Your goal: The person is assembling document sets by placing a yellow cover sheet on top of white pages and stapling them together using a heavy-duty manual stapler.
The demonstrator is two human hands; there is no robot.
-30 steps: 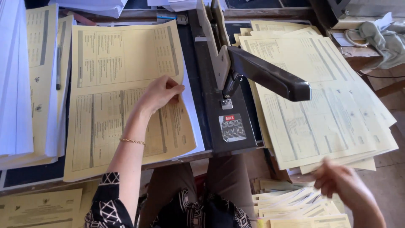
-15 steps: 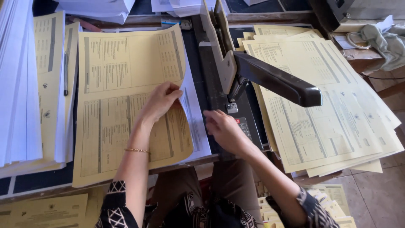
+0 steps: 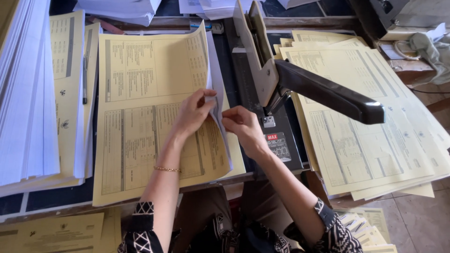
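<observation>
Since a second ago the right hand (image 3: 241, 126) has come up from low beside the person's lap, where it hung over the loose yellow slips (image 3: 370, 229), and now sits at the right edge of the yellow printed sheets (image 3: 150, 117). Half a second ago it was just arriving there; now its fingers pinch the lifted corner of the top sheets. The left hand (image 3: 194, 112), which lay flatter on the paper before, has curled, and its fingertips grip the same raised edge from the other side, so the two hands almost meet across the fold of paper. The white sheet (image 3: 220, 126) under the yellow ones shows along that lifted edge.

The yellow printed sheets lie on the tabletop (image 3: 56, 201) in front of the person, just left of the long-arm stapler (image 3: 300, 89), whose dark handle points to the right and stands raised as before. Its grey base (image 3: 281, 145) lies beside the right wrist.

No boxes or trays show; the paper lies in open piles. A spread stack of yellow forms (image 3: 375, 126) rests to the right of the stapler, a tall white paper stack (image 3: 23, 103) stands at the far left with another yellow pile (image 3: 65, 70) beside it, and a pen (image 3: 85, 86) lies on that pile.
</observation>
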